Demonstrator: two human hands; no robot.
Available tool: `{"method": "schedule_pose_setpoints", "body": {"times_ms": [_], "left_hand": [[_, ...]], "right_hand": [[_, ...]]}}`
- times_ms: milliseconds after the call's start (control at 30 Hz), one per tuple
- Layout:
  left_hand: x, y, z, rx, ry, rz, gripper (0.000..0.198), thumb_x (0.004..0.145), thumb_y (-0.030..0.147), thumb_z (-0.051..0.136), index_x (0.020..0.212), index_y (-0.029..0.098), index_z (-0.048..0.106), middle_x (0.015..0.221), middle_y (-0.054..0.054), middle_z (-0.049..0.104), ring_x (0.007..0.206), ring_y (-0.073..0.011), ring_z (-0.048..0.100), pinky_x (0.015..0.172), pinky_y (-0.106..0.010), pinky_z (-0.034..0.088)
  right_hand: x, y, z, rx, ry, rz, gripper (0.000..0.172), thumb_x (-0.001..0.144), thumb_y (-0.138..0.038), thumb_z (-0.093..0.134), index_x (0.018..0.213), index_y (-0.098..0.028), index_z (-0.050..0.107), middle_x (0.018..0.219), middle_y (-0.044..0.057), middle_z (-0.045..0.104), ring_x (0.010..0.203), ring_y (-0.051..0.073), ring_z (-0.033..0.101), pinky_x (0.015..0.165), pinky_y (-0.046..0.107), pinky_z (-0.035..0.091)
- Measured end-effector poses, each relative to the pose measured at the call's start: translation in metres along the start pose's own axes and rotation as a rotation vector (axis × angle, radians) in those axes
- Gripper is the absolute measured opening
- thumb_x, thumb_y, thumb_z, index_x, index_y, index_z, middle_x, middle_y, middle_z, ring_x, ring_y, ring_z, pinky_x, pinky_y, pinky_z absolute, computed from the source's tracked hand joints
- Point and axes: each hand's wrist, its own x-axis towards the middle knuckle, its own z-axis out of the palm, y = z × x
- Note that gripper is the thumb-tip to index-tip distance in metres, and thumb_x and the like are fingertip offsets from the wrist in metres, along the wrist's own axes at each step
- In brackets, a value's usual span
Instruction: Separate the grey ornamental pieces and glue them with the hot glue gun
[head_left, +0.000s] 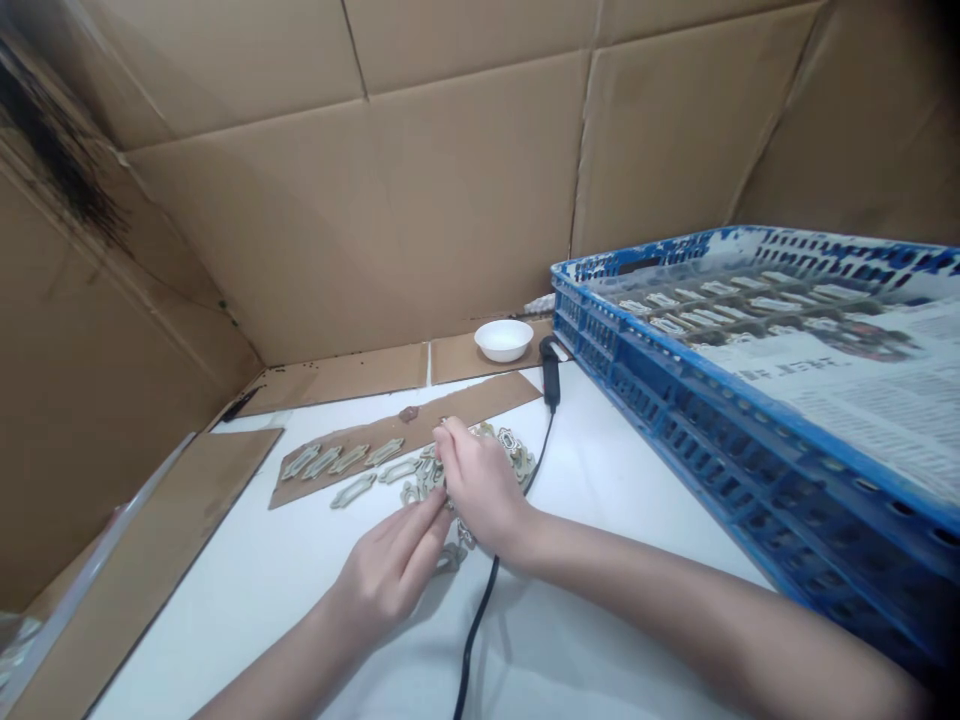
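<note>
Over a heap of small, pale, frame-shaped metal pieces [427, 470], my two hands meet at the fingertips. My right hand [486, 495] is closed, its thumb and fingers drawn together at the top of the heap. My left hand [386, 570] comes in from below, with its fingers pressed together against the right hand's fingers. Whatever lies between the fingers is hidden. To the left, several similar pieces [349, 459] lie slanted in a row on a brown cardboard strip [480, 402]. A loose frame-shaped piece [354, 490] rests on the white table just in front of the strip.
A white bowl [504, 347] stands at the back. Beside it lies a black handheld device [551, 380], its cord [474, 630] running under my right wrist. On the right is a blue crate [637, 385] with rows of pieces and newspaper [840, 400]. Cardboard walls [472, 200] enclose the table.
</note>
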Motion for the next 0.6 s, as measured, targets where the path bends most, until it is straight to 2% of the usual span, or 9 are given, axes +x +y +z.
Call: {"method": "schedule_pose_setpoints", "body": {"times_ms": [100,200,300,467,600], "left_hand": [[-0.0032,0.0009,0.0039,0.022,0.018,-0.059,0.021,0.08,0.004,0.041,0.099,0.005,0.051,0.085,-0.018,0.064,0.073,-0.0187,0.061,0.057,-0.026,0.049],[-0.0064,0.002,0.0061,0.053,0.018,-0.099,0.016,0.079,0.006,0.045,0.094,0.007,0.053,0.077,-0.013,0.061,0.063,-0.0149,0.057,0.052,-0.024,0.045],[-0.0048,0.0036,0.0047,0.031,-0.027,-0.119,0.016,0.081,0.006,0.041,0.09,0.007,0.054,0.075,-0.011,0.06,0.06,-0.0128,0.055,0.052,-0.024,0.044],[-0.0014,0.0041,0.0029,-0.025,0.005,-0.121,0.018,0.082,0.004,0.037,0.09,0.008,0.053,0.075,-0.01,0.06,0.058,-0.0119,0.054,0.052,-0.024,0.044],[-0.0038,0.0044,0.0049,-0.092,0.002,-0.191,0.016,0.082,0.006,0.038,0.086,0.009,0.053,0.074,-0.01,0.06,0.062,-0.0133,0.055,0.056,-0.025,0.046]], "right_hand": [[-0.0022,-0.0026,-0.0024,-0.06,-0.006,-0.128,0.027,0.091,-0.028,0.023,0.072,-0.019,0.04,0.059,0.0,0.049,0.052,0.013,0.045,0.051,0.023,0.024],[-0.002,-0.0035,-0.0038,0.014,0.0,-0.078,0.027,0.091,-0.028,0.023,0.07,-0.019,0.038,0.057,-0.002,0.046,0.051,0.012,0.044,0.05,0.022,0.024],[-0.0016,-0.004,-0.0045,0.107,0.028,-0.026,0.027,0.09,-0.028,0.025,0.066,-0.02,0.034,0.054,-0.004,0.041,0.049,0.01,0.041,0.049,0.021,0.024],[-0.0029,-0.0057,-0.0055,0.116,0.042,-0.116,0.026,0.089,-0.026,0.029,0.064,-0.02,0.031,0.053,-0.005,0.036,0.048,0.009,0.035,0.05,0.021,0.023],[-0.0023,-0.0059,-0.006,0.093,0.032,-0.12,0.026,0.089,-0.026,0.029,0.064,-0.02,0.032,0.052,-0.005,0.036,0.047,0.01,0.035,0.05,0.022,0.022]]}}
